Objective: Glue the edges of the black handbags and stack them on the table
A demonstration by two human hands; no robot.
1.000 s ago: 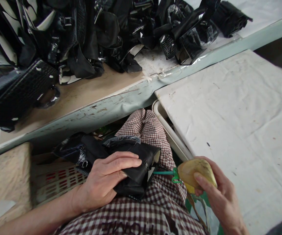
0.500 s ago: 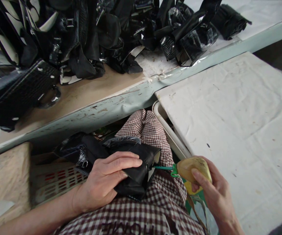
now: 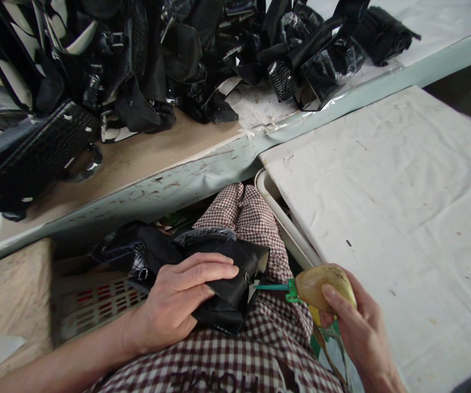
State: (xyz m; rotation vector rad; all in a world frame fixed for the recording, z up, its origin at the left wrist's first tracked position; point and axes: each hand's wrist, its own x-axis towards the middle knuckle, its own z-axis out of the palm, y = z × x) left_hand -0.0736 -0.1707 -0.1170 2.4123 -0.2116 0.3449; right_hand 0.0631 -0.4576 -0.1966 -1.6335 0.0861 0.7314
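Left grip (image 3: 173,305) clamps down on the black bag (image 3: 235,270) on my lap; right grip (image 3: 358,333) wraps the yellow bottle (image 3: 325,283), green nozzle touching the bag's edge. Work here looks barely begun; more bags (image 3: 145,60) crowd the counter (image 3: 145,158).

Left hand (image 3: 173,305) on black bag (image 3: 227,278), right hand (image 3: 358,327) around glue bottle (image 3: 321,284).

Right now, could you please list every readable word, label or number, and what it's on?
Nothing reads clearly.
Dark lettering on the checked garment: upside down, cut by the frame edge, illegible.
Small pale mark on the black textured bag: too small to read.
Yellow bottle in the right hand, black piece under the left hand: no text visible.
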